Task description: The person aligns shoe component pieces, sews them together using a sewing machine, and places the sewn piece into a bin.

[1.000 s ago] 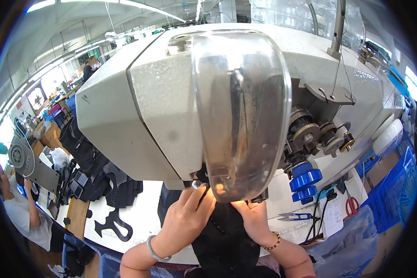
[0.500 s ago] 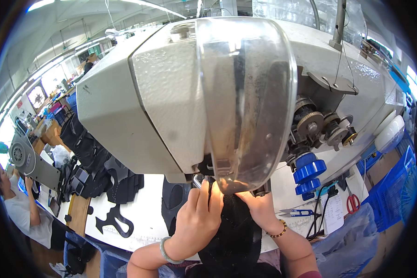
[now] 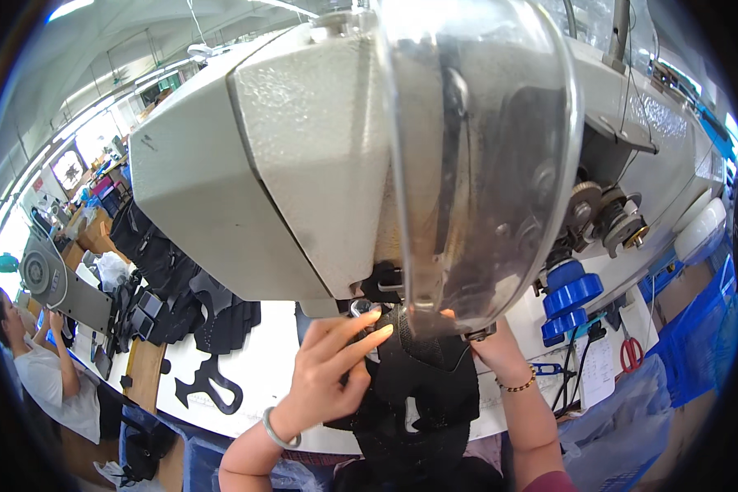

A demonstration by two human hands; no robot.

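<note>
A black shoe-upper-like piece (image 3: 422, 381) with a mesh panel and a cut-out lies under the head of a sewing machine (image 3: 303, 164). My left hand (image 3: 324, 373) is at its left side, index and middle fingers stretched toward the metal parts by the needle area, the thumb bent below them. Nothing shows in its grasp. On the right my right hand (image 3: 500, 354) is beside the piece's edge, its fingers mostly hidden behind the machine's clear cover (image 3: 484, 180). The needle itself is hidden.
Stacks of black cut pieces (image 3: 221, 316) lie at the left, with one loose black cut-out piece (image 3: 209, 385) nearer. Thread snips (image 3: 549, 369), red-handled scissors (image 3: 631, 353) and blue knobs (image 3: 570, 295) are at the right. Another person (image 3: 57, 377) works at far left.
My left hand has drawn back from the piece, its fingers spreading. The black piece now shows its mesh panel and cut-out. The machine appears shifted right and larger in view.
</note>
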